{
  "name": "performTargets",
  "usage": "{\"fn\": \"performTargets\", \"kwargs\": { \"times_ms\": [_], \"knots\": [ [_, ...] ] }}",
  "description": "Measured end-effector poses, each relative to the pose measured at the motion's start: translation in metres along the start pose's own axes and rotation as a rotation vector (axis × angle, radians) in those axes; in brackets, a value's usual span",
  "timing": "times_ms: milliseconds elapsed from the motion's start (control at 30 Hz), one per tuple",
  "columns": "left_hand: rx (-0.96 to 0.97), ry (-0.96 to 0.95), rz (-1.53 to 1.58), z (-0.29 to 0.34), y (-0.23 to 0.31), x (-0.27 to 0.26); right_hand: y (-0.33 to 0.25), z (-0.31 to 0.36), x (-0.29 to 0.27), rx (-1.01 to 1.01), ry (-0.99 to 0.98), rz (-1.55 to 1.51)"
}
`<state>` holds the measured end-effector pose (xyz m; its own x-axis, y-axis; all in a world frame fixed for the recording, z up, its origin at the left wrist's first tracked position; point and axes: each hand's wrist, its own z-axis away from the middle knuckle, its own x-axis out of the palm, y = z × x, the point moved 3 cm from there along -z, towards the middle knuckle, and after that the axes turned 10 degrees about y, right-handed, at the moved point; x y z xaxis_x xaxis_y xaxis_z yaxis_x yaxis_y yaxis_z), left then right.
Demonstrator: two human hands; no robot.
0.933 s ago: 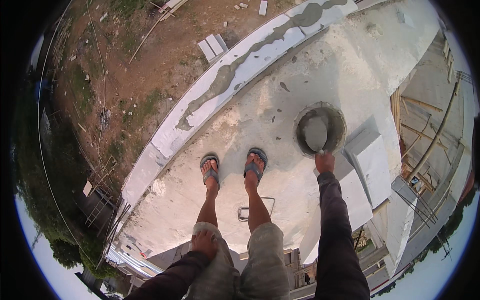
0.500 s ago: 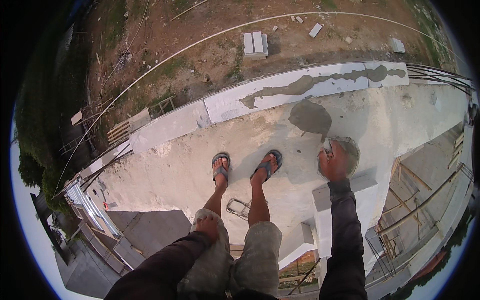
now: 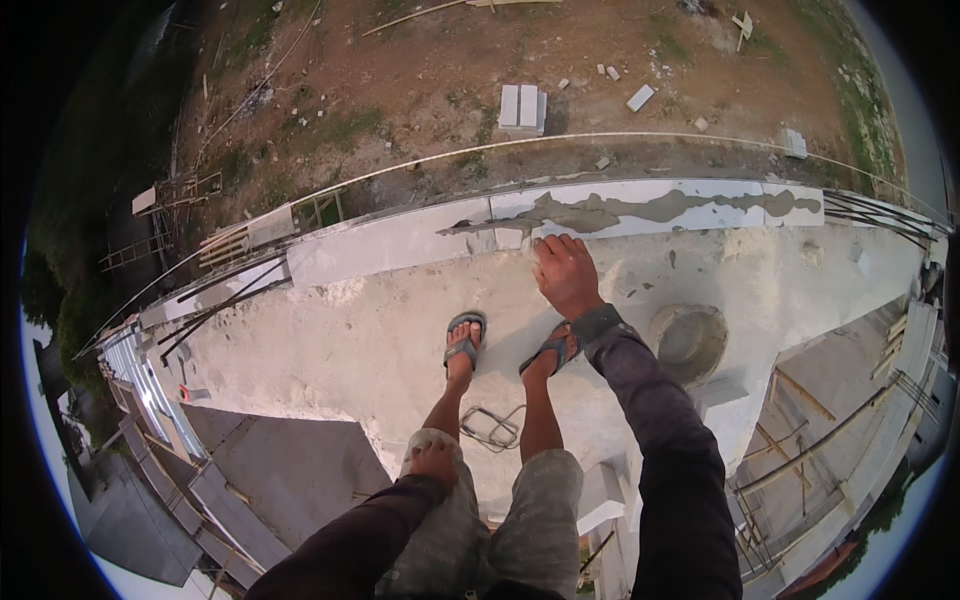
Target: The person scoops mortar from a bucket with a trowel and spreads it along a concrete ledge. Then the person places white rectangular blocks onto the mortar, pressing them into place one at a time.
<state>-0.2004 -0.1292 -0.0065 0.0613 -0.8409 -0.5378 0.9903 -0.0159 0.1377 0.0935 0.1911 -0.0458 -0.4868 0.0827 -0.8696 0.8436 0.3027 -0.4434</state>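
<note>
Reaching forward, the right hand (image 3: 566, 275) hangs palm down with fingers loosely spread, gripping nothing, its fingertips over the inner edge of the white block wall (image 3: 400, 240) where a grey mortar streak (image 3: 640, 208) runs along the top. Whether the fingers touch the blocks cannot be told. Left hand (image 3: 436, 462) rests on the left knee, fingers curled over the shorts, holding nothing.

Both sandalled feet (image 3: 508, 345) stand on a rough concrete slab (image 3: 350, 340), near the wall, toes toward it. Beyond the wall the edge drops straight to bare dirt far below, where a stack of pale blocks (image 3: 522, 106) lies. A thin line (image 3: 420, 165) stretches along the outer side of the wall.

Right of the feet sits a round mortar pan (image 3: 688, 337), just beside a loose white block (image 3: 720, 385). Behind the heels lies a coil of bent wire (image 3: 490, 428). Slab runs open to the left; its near side ends at another drop onto lower roofs (image 3: 290, 460).
</note>
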Motion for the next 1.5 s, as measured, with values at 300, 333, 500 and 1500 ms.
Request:
{"fn": "performTargets", "kwargs": {
  "times_ms": [300,333,500,1500],
  "knots": [
    [0.026,-0.017,0.016,0.009,-0.013,0.018,0.01,0.162,-0.039,0.831,0.255,-0.167],
    [0.005,-0.042,0.004,0.012,-0.011,0.025,0.026,0.194,-0.051,0.848,0.316,-0.121],
    [0.008,-0.061,-0.081,0.024,0.009,0.061,0.133,0.354,-0.104,1.344,0.068,0.298],
    [-0.061,-0.037,-0.039,0.034,0.038,0.088,0.138,0.16,-0.137,0.564,-0.033,-0.062]
  ]
}}
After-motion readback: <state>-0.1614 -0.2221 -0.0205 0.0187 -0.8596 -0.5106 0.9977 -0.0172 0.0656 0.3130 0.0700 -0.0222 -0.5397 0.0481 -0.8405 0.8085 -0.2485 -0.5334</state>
